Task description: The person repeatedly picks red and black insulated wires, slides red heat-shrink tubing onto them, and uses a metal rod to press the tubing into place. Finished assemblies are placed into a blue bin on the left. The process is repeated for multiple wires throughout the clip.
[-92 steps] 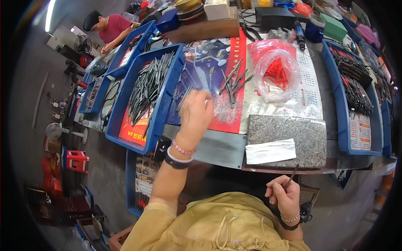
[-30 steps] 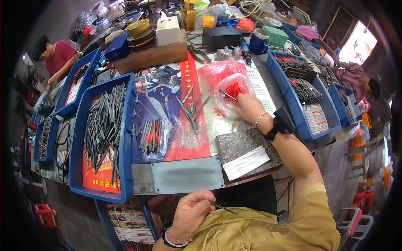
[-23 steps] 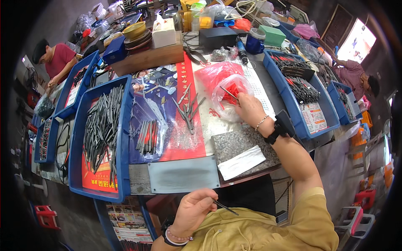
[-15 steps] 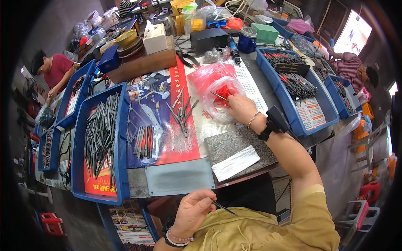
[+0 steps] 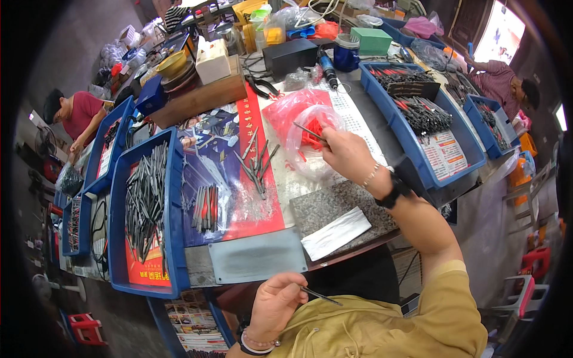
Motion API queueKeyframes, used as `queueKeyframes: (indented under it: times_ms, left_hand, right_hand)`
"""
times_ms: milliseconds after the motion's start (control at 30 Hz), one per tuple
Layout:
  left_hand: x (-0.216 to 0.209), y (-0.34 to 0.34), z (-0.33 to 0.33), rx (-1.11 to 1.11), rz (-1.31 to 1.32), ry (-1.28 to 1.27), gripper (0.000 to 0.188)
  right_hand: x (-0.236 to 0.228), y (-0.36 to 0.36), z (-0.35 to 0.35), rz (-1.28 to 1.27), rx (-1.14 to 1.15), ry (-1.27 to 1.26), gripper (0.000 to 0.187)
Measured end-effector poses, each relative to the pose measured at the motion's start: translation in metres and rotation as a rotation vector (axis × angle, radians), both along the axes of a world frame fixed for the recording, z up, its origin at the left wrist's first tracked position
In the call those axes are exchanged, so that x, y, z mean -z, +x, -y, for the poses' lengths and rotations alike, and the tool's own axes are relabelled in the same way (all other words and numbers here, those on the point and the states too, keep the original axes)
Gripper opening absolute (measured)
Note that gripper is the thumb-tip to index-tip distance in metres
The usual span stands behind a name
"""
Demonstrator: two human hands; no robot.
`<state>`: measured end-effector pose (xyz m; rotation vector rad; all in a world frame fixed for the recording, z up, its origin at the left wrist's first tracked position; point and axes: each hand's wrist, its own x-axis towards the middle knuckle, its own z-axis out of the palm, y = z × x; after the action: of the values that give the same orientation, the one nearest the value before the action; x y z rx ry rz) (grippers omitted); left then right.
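My left hand is low in front of my lap, its thumb and fingers pinching a slim dark tweezer-like tool that points right. My right hand is closed at the mouth of a clear plastic bag. From its fingers a slim grey metal tool sticks out to the left over the bag. Small red pieces fill the bag; whether the tool grips one cannot be made out. Several dark tweezers lie fanned on the red sheet, left of the bag.
A blue tray of dark slim tools stands left, another blue tray right. Red-and-black pieces lie in a row. Before me are a grey plate, a stone slab and folded white paper. Two people work farther off.
My right hand has turned slightly, and more of its metal tool shows, raised above the bag's opening. My left hand keeps its pinch in nearly the same place. The view has shifted a little.
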<state>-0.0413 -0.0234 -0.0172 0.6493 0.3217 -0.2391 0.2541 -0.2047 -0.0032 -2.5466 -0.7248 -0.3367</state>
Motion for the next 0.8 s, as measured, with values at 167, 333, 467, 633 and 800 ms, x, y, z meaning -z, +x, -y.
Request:
queueKeyframes:
  times_ms: [167,333,467,633,800]
  left_hand:
    - [-0.001,0.004,0.002,-0.014,0.012,0.022,0.013]
    - [-0.002,0.014,0.012,0.051,0.001,0.013,0.017]
    - [-0.003,0.016,0.022,0.067,0.01,0.021,0.019]
    - [-0.007,0.014,0.026,0.077,0.02,-0.045,0.023]
    - [-0.008,0.012,0.026,0.069,0.004,-0.006,0.024]
  right_hand:
    - [-0.034,-0.084,0.036,-0.069,-0.073,0.136,0.008]
    - [-0.054,-0.179,0.056,-0.642,-0.171,0.491,0.018]
    - [-0.04,-0.218,0.055,-0.748,-0.209,0.568,0.02]
    - [-0.027,-0.233,0.049,-0.592,-0.258,0.57,0.022]
    - [-0.028,-0.233,0.049,-0.559,-0.328,0.503,0.03]
